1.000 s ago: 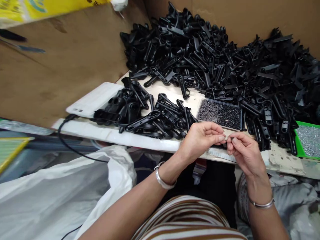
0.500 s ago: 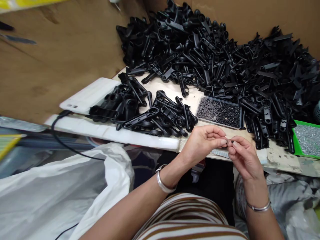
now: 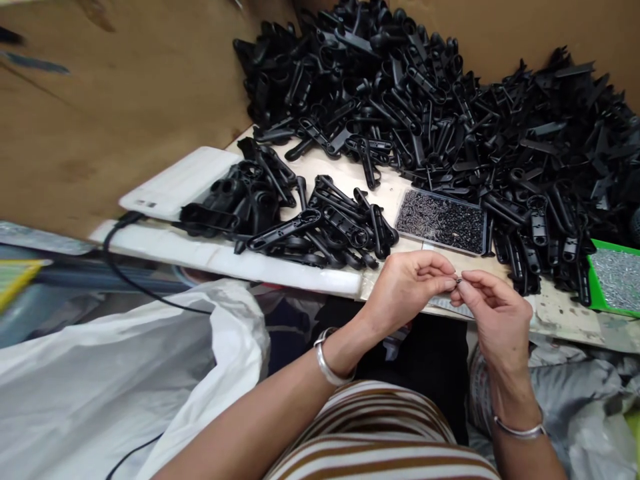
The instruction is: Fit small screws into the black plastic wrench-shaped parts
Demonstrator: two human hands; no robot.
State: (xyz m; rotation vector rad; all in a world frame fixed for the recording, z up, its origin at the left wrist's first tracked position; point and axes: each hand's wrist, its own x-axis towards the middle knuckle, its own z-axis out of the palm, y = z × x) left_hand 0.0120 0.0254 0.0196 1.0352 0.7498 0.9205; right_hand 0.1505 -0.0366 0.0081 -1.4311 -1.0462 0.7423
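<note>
A tiny dark piece (image 3: 458,281) is pinched between the fingertips of both hands, just over the table's front edge. It is too small for me to tell its kind. My left hand (image 3: 407,288) is closed, thumb against forefinger. Opposite it, my right hand (image 3: 495,307) is also closed, its thumb and fingers meeting the left fingertips. Behind the hands lies a clear plastic box (image 3: 443,250) of small black parts (image 3: 440,219). Black plastic handle-like pieces (image 3: 345,227) are heaped left of the box.
A large pile of black plastic parts (image 3: 400,87) covers the back of the table. At right stands a green tray (image 3: 597,283) of small silvery metal pieces (image 3: 620,277). A white flat device (image 3: 183,177) with a black cable sits at left. A white bag (image 3: 200,347) hangs below.
My right hand has turned and moved slightly right, its thumb now further forward over the pinched piece. My left hand has hardly moved. The camera view has shifted a little.
</note>
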